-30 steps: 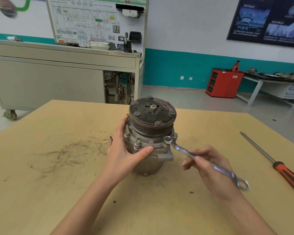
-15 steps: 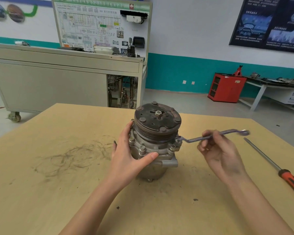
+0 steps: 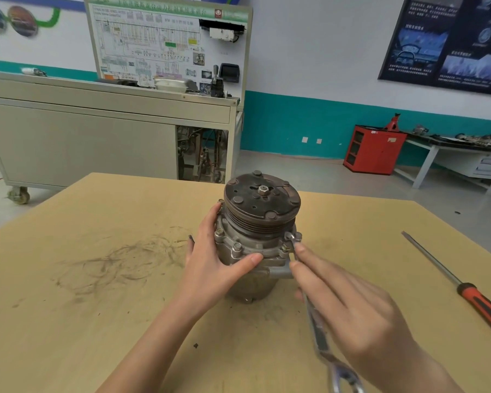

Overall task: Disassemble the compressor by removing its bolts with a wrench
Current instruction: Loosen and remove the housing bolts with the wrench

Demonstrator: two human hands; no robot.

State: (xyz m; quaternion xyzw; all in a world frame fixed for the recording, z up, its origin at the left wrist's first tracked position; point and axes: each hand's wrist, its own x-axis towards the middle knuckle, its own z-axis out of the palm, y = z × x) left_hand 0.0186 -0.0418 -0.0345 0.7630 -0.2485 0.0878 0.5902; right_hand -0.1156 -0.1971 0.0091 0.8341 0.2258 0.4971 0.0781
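A grey metal compressor (image 3: 255, 245) with a rusty brown pulley on top stands upright on the wooden table (image 3: 97, 293). Several bolts ring its flange. My left hand (image 3: 213, 265) grips the compressor's left side, thumb across the front. A silver wrench (image 3: 316, 327) has its far end on a bolt (image 3: 297, 236) at the flange's right side; its handle runs toward me and down. My right hand (image 3: 343, 304) holds the wrench shaft, fingers reaching near the bolt.
A long screwdriver (image 3: 462, 287) with a red and black handle lies on the table at the right. Dark scuff marks cover the table's left part. Behind stand a grey wheeled bench (image 3: 108, 137), a red cabinet (image 3: 374, 150) and a white workbench (image 3: 459, 157).
The wrench handle has swung from pointing right and away to pointing toward me, its head staying at the flange's right side. My right hand followed it. My left hand kept its grip.
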